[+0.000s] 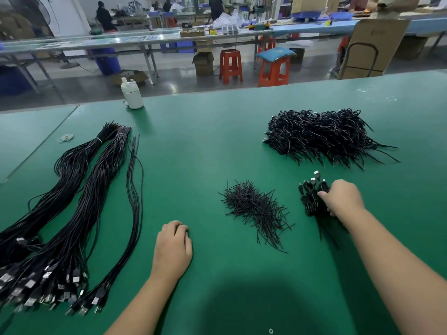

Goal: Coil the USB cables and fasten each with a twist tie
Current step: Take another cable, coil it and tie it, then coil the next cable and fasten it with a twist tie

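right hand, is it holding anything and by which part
The right hand grips a small bunch of coiled black USB cables around the coils' middle, plugs pointing away. The left hand holds nothing.

Your single head camera is looking forward and down from close above the near edge of the green felt-covered table [217, 141], facing its far edge.
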The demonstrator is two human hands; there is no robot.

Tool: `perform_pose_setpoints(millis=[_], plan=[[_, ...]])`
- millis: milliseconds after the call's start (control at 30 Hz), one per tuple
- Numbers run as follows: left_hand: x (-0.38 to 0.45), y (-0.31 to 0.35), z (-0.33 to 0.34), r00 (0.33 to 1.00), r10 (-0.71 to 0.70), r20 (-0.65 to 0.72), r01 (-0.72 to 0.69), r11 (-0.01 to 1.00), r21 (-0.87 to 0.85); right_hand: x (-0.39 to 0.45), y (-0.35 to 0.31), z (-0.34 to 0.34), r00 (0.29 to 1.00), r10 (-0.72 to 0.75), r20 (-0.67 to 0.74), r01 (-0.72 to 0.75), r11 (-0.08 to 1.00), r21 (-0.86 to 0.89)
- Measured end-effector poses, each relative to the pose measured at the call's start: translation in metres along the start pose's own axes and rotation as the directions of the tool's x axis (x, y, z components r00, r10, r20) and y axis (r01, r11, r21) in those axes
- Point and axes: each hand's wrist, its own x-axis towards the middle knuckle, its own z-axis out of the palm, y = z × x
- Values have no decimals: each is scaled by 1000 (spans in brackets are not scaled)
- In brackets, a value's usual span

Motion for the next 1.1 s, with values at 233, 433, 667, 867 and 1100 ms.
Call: perform_pose_setpoints(millis=[233, 433, 667, 867, 1100], plan=[[0, -1, 1, 1000, -4, -3, 4, 1000, -15, -14, -11, 9, 995, -66, -70, 52, 980, -190], [-2, 0, -1, 1000, -8, -7, 8, 1000, -15, -64, -53, 26, 924, -370, -100, 368, 929, -38], [-5, -1, -8, 997, -59, 39, 60, 998, -12, -167, -109, 109, 762, -641, 89, 611, 758, 229], [4, -30, -24, 987, 20, 160, -36, 994, 102, -181, -107, 146, 735, -676, -47, 677, 729, 98], [21, -92, -54, 870, -413, 270, 355, 904, 240, -184, -107, 150, 733, -674, -91, 679, 732, 55]])
